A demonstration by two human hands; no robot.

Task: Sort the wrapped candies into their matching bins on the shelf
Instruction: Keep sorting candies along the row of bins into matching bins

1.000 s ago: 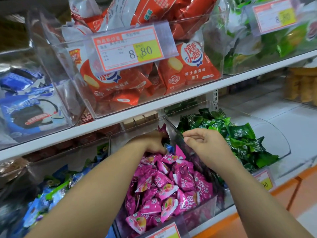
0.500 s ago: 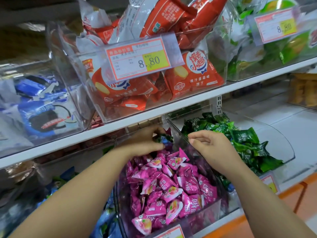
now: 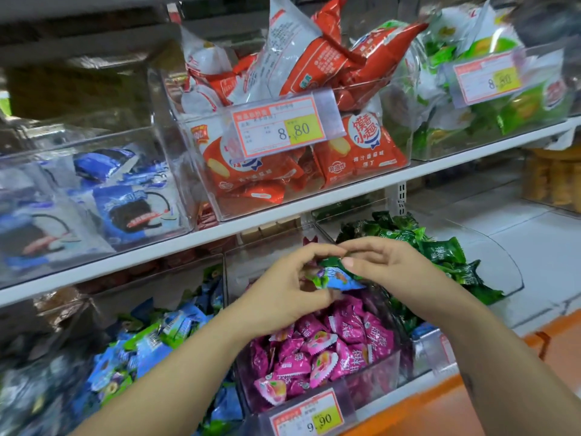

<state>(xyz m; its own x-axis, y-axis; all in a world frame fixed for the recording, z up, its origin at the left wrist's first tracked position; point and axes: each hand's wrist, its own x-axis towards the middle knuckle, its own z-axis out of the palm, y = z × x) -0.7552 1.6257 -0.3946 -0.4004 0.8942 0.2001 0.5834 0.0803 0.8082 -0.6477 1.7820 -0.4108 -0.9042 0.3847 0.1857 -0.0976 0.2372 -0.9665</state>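
Left hand [image 3: 283, 292] and right hand [image 3: 393, 272]: two, on one candy [image 3: 338, 277]. Six front bins [image 3: 171, 121], three per shelf; three readable price tags [image 3: 278, 127].

The blue-and-green wrapped candy [image 3: 338, 278] shows only in part. The left hand [image 3: 283, 291] covers its left end and the right hand [image 3: 390, 269] its far tip, and its print is unreadable. Both forearms run off the near edge. The hands hide the far part of the clear bin of pink candies [image 3: 371, 382]. The near orange-and-yellow price tag [image 3: 306, 415] is cut by the bottom edge. The far-right price tag [image 3: 489, 78] blurs after the 8. The left clear bin of blue packets [image 3: 78, 240] is smeared and cropped.
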